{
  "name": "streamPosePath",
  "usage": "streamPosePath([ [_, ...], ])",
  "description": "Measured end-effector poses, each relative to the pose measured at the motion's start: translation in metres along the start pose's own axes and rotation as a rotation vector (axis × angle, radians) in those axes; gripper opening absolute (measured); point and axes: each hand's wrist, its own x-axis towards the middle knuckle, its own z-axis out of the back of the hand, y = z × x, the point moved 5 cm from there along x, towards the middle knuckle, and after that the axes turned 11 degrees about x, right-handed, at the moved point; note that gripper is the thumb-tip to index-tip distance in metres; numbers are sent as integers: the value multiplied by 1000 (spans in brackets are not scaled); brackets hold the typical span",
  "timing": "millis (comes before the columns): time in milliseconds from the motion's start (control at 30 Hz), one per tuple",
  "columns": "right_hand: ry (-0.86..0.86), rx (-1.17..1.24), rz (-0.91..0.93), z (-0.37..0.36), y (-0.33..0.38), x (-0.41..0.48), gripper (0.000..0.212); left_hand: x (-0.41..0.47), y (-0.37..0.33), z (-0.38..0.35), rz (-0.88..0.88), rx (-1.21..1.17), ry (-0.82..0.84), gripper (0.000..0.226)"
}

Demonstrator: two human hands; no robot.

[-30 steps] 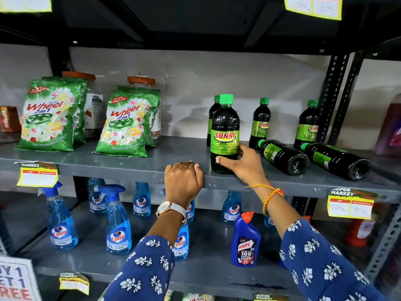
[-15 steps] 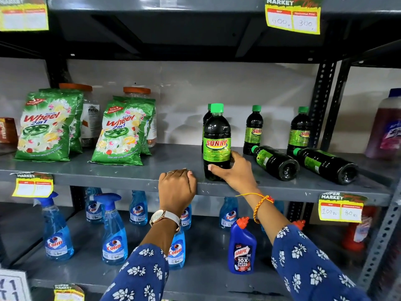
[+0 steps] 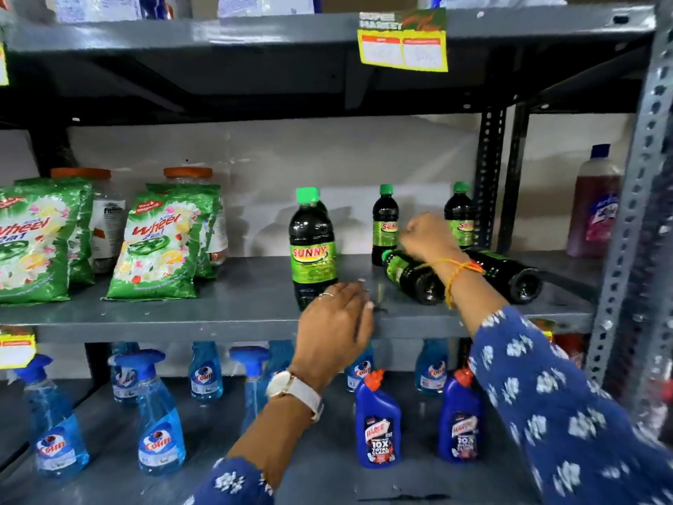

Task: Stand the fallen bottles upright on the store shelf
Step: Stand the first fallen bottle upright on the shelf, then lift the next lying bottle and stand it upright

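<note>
On the grey shelf (image 3: 218, 309) one dark green-capped Sunny bottle (image 3: 313, 249) stands upright at the front. Two more upright bottles (image 3: 385, 222) (image 3: 459, 213) stand at the back. Right of them lie two fallen bottles: the nearer fallen bottle (image 3: 409, 277) and the farther fallen bottle (image 3: 510, 275), necks pointing left and back. My right hand (image 3: 426, 238) hovers just above the nearer fallen bottle's neck, fingers loosely curled, blurred, holding nothing. My left hand (image 3: 335, 322) rests on the shelf's front edge below the upright bottle, fingers spread.
Green detergent bags (image 3: 160, 242) and jars fill the shelf's left part. A purple bottle (image 3: 597, 202) stands beyond the black post (image 3: 490, 176). Below are blue spray bottles (image 3: 156, 424) and Harpic bottles (image 3: 378, 424). The upper shelf with a price tag (image 3: 402, 41) hangs overhead.
My right hand has let go of the front upright bottle and moved right, over the nearer fallen bottle. My left hand shifted right along the shelf edge and uncurled. The view tilted upward.
</note>
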Motion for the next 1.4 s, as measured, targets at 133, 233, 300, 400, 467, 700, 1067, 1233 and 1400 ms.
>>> streamPosePath([
  [133, 171, -283, -32, -26, -8, 11, 28, 15, -22, -34, 37, 112, 157, 32],
  [233, 244, -461, -15, -38, -18, 13, 15, 13, -19, -44, 105, 182, 157, 31],
  [300, 301, -540, -115, -42, -35, 17, 27, 9, -17, -47, 146, 205, 153, 32],
  [400, 210, -697, -63, -48, -44, 24, 37, 10, -16, -50, 143, 211, 123, 32],
  [467, 140, -658, -19, -48, -46, 30, 39, 10, -17, -50, 132, 208, 98, 33],
  [700, -143, 9, 35, -15, -67, 24, 56, 10, -20, -46, 124, 251, 93, 31],
  [1067, -127, 378, 47, -26, -87, -1, 65, 6, -15, -58, 123, 207, 146, 36],
  [1233, -87, 340, 36, -28, -90, 3, 81, 6, -15, -57, 138, 192, 138, 36],
  [1400, -36, 349, -7, -32, -97, 8, 74, 6, -15, -56, 139, 155, 115, 35],
])
